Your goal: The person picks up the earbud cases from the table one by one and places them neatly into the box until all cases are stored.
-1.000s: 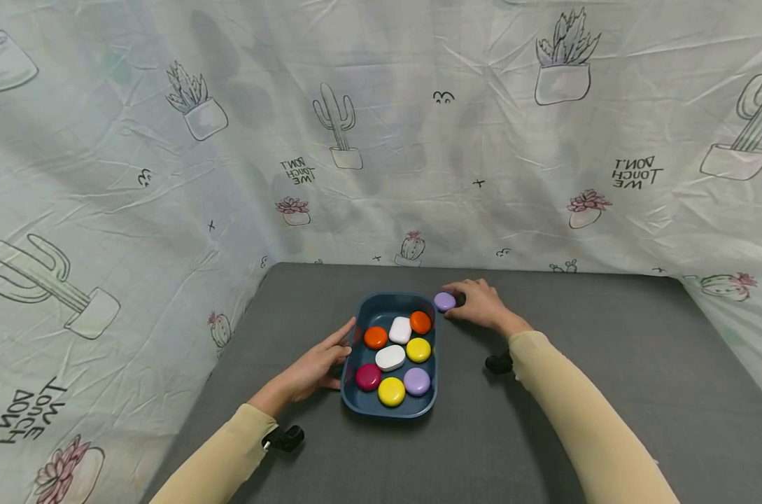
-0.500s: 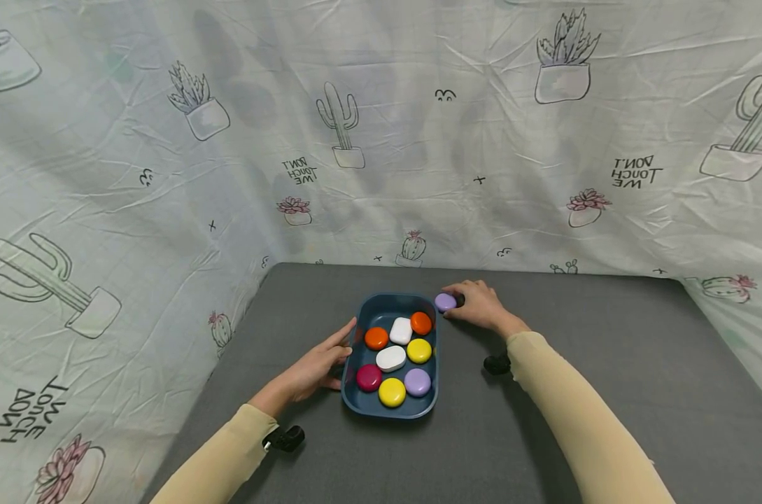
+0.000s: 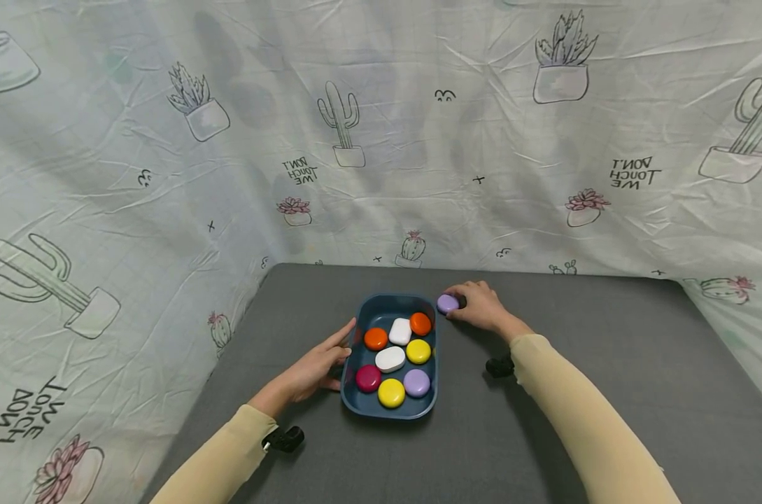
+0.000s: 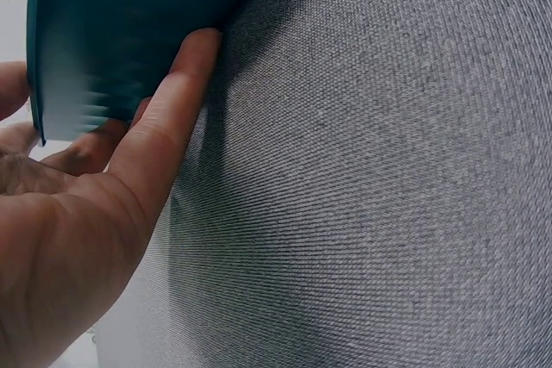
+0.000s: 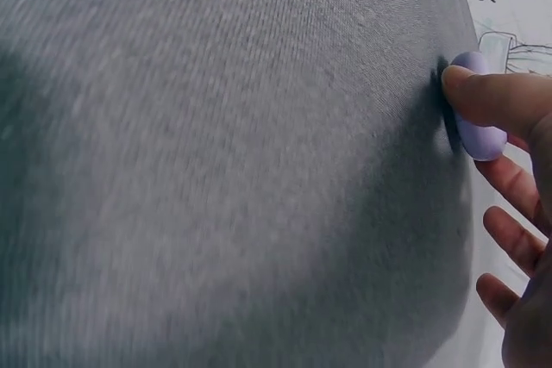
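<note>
My left hand (image 3: 311, 367) rests along the left wall of a dark blue tray (image 3: 390, 413). In the left wrist view its thumb and fingers touch the tray's outer side, mostly straight. Just beyond the tray's upper right corner, my right hand (image 3: 481, 306) pinches a glossy purple disc (image 3: 448, 304). The right wrist view shows the thumb on the face of that purple disc (image 5: 485, 140), close to the cloth, with the other fingers spread behind. Whether the disc touches the cloth, I cannot tell.
Inside the tray lie two orange discs (image 3: 376, 339), two white rounded blocks (image 3: 390, 359), two yellow discs (image 3: 391, 393), a dark red disc (image 3: 368, 378) and another purple disc (image 3: 416, 383). Grey cloth (image 3: 563, 336) covers the table. A cactus-printed curtain (image 3: 406, 126) hangs behind and left.
My right hand and the purple disc have shifted very slightly right, away from the tray. The left hand and the tray stay practically in place.
</note>
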`<state>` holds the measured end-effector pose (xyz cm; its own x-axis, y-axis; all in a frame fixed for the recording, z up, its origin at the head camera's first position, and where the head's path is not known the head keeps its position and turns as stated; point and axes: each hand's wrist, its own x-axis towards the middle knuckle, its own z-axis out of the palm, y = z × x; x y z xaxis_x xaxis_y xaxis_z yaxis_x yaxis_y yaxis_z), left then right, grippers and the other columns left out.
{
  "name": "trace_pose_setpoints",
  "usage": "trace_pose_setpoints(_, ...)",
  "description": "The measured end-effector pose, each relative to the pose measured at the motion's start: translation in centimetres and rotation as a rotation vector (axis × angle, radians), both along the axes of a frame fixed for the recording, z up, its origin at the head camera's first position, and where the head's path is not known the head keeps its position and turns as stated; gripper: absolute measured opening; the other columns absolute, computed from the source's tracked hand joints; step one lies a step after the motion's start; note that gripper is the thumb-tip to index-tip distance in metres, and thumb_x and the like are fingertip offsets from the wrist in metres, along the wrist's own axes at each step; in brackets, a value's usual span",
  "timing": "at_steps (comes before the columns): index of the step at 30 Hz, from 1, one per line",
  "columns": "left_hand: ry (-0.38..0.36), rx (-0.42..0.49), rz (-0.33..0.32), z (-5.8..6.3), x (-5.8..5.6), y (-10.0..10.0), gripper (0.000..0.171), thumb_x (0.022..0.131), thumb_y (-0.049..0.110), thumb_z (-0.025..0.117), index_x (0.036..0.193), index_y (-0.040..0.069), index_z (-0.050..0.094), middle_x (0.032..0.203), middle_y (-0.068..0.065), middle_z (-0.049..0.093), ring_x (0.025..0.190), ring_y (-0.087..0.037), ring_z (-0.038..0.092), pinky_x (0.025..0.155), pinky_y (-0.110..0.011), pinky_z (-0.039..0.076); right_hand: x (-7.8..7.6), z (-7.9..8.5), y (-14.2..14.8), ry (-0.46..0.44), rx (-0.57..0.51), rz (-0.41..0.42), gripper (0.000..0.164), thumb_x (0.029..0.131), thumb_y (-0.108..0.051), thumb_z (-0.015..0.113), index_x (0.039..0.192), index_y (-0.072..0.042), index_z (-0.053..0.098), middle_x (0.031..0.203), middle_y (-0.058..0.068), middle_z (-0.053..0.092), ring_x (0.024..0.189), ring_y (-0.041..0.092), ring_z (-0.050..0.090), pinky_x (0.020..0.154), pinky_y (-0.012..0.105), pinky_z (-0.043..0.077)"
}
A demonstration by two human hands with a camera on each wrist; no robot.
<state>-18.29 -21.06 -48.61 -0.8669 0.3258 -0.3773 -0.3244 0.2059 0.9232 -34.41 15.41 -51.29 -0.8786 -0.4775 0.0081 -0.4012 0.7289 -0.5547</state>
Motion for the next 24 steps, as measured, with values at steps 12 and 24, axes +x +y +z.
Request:
trace_pose_setpoints(12,-0.002,0.005,-0.005,-0.1,-0.1,0.0,0.061,0.110,0.026,0.044,0.163,0.044,0.019,0.169,-0.020,0.006,0.141,-0.046,0.036,0.086,-0.050,0.057,0.2,2.7,2.6,0.068,-0.046,-0.015,0.053,0.089,-0.025,0.082,0.139,-0.015,0.065,0.127,0.016,0.062,0.125,0.044,0.040,0.101,0.064,0.029)
trace_pose_setpoints(24,0.001,0.003,-0.005,0.0,-0.1,0.3,0.062,0.110,0.024,0.043,0.164,0.042,0.018,0.168,-0.020,0.008,0.140,-0.046,0.037,0.088,-0.052,0.056,0.8,7.0,2.5,0.134,-0.130,0.072,0.056,0.087,-0.024,0.085,0.140,-0.016,0.066,0.126,0.011,0.064,0.121,0.037,0.043,0.099,0.059,0.033)
